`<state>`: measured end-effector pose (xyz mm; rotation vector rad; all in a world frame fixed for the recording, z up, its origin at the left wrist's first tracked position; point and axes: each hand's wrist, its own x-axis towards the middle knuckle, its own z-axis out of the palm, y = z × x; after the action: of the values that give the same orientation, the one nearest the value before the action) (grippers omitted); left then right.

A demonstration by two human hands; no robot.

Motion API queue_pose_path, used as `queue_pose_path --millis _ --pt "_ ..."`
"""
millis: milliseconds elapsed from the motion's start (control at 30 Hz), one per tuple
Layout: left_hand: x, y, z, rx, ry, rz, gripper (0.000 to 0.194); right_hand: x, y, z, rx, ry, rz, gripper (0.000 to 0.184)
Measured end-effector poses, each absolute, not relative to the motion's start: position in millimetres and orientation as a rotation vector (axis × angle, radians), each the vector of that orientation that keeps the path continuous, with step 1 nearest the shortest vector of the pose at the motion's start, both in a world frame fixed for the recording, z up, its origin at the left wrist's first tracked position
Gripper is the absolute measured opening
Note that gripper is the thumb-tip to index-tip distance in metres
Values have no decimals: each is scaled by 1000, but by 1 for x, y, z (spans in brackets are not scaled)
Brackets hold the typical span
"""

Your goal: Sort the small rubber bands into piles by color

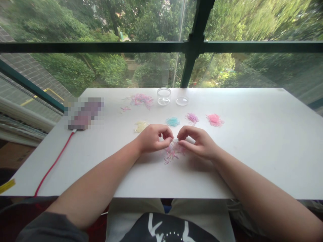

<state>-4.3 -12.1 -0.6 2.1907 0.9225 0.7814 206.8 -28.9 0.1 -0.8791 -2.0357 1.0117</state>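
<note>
My left hand [157, 137] and my right hand [196, 141] meet over the middle of the white table [252, 161], thumb and forefinger pinched on each. A thin pale strand, likely from the small rubber bands, seems to run between the fingertips, too fine to make out clearly. Right beneath them lies a loose mixed pile of pink and lilac rubber bands [171, 155], partly covered by the fingers. Beyond my hands sit single-colour heaps: yellow bands [140, 126], blue bands [173, 121], purple bands [192, 118] and pink bands [214, 120].
Farther back are another mixed heap of bands [141, 100], a clear round jar [164, 96] and its clear lid [182, 101]. A blurred-out phone [85, 114] with a red cable [55, 161] lies at the left. Windows border the far edge.
</note>
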Motion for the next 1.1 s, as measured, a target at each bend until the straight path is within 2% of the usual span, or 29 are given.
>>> queue_pose_path --millis 100,333,667,1100 --pt "-4 -12 -1 2201 916 781 9 203 -30 -1 -922 -2042 1039 17" --pt "-4 -12 -1 2204 921 754 9 202 -29 -1 -996 -2074 972 11" --pt "-6 -12 0 2209 895 759 9 205 -27 1 -1016 -2129 861 13" --pt "-7 -12 -1 2193 925 759 8 207 -25 -1 -1032 -2099 868 11"
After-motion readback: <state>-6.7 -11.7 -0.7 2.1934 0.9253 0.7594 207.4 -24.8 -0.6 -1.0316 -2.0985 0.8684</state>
